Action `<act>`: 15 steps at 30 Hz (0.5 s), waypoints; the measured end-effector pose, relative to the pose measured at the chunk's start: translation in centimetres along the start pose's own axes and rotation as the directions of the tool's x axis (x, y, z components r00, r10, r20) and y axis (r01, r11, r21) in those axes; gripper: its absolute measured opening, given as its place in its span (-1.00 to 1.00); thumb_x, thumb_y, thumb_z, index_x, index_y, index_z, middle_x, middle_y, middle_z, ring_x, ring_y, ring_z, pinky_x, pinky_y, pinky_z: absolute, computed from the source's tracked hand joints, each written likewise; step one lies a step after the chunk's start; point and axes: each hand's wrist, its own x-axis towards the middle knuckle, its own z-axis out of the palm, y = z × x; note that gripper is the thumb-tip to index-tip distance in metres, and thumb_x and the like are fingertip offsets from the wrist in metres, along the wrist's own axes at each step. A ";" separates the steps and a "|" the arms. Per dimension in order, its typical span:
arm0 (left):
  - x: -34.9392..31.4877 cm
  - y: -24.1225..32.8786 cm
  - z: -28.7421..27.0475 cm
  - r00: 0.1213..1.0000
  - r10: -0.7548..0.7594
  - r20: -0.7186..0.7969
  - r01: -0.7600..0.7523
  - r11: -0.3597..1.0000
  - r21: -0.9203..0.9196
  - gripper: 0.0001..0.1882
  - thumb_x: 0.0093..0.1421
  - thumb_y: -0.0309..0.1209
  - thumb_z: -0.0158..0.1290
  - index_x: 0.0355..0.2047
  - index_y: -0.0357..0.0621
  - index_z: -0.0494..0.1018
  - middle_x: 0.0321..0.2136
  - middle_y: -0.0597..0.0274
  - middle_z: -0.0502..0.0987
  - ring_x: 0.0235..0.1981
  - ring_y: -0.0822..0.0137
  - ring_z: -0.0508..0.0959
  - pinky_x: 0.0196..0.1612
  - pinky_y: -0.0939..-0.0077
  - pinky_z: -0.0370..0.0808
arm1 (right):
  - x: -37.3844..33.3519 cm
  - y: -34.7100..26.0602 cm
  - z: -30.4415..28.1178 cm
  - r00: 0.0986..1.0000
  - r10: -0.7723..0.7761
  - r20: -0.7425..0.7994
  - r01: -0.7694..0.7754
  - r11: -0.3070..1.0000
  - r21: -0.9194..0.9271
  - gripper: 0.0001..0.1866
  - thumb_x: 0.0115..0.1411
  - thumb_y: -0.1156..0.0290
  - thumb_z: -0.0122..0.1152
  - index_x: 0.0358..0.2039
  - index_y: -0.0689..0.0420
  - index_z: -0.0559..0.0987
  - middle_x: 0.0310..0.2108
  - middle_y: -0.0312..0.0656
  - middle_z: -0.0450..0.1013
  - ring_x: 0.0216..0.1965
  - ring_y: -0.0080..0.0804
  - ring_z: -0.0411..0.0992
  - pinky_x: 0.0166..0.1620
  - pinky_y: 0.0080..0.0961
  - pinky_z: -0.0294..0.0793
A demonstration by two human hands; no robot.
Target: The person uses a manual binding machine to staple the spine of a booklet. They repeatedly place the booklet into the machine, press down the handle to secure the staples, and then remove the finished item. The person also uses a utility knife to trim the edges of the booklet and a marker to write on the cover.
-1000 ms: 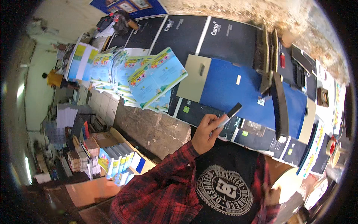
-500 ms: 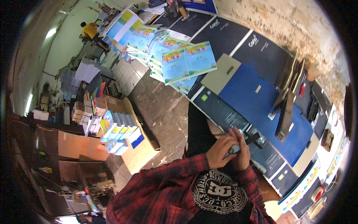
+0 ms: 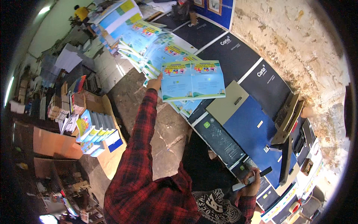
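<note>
My left hand (image 3: 154, 82) reaches far out and grips the left edge of a printed cover sheet (image 3: 194, 80), light blue with yellow-and-pink artwork. Its fingers are partly hidden at the edge. This sheet lies on top of a spread of similar sheets (image 3: 143, 37). Close to my body, at the near edge of the table, my right hand (image 3: 253, 181) is closed around a slim tool (image 3: 242, 184), pale at one end and black at the other. Its exact kind is unclear. Beyond that hand lies a blue board (image 3: 250, 127) with a grey-beige end strip (image 3: 227, 102).
A long dark metal bar (image 3: 285, 162) and wooden pieces (image 3: 287, 119) lie on the table's right side. Black panels (image 3: 238, 48) cover the tabletop by the rough wall (image 3: 283, 33). Bound books (image 3: 91, 128) stand at left. A person in yellow (image 3: 81, 14) is far off.
My hands, together near my chest before, are apart. The left has stretched out to the printed sheet; the right has moved toward the table's near edge with the tool. The whole view has shifted.
</note>
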 end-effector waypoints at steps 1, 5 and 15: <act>0.6 0.2 -0.3 0.988 -0.082 0.130 0.069 0.992 0.104 -0.07 0.06 0.41 0.02 -0.01 -0.29 0.53 -0.15 -0.09 0.60 -0.06 0.06 0.58 0.05 0.25 0.46 | -0.2 -0.2 0.1 0.999 -0.002 -0.032 0.002 1.000 -0.018 -0.55 0.44 0.07 -0.19 -0.11 0.24 0.45 -0.67 -0.28 0.29 -0.76 -0.55 0.15 -0.64 -0.60 0.15; 3.9 -4.6 1.5 0.951 0.189 0.243 -0.129 0.961 -0.244 -0.36 0.28 0.22 -0.12 0.12 0.03 0.45 -0.24 -0.06 0.61 -0.18 0.09 0.63 -0.09 0.30 0.51 | -1.1 -0.2 1.9 0.987 -0.035 -0.155 0.030 0.999 -0.032 -0.52 0.42 0.02 -0.14 -0.09 0.24 0.45 -0.66 -0.28 0.29 -0.75 -0.56 0.16 -0.64 -0.62 0.15; -9.5 9.7 -8.6 0.793 0.529 -0.301 -0.607 0.647 -0.462 -0.78 0.27 -0.41 0.15 -0.15 -0.28 0.62 -0.36 0.08 0.66 -0.39 0.47 0.56 -0.25 0.47 0.49 | -4.6 2.9 -0.4 0.972 -0.183 -0.147 0.144 0.960 -0.241 -0.59 0.39 0.11 -0.01 -0.08 0.23 0.55 -0.59 -0.29 0.42 -0.70 -0.62 0.21 -0.62 -0.62 0.11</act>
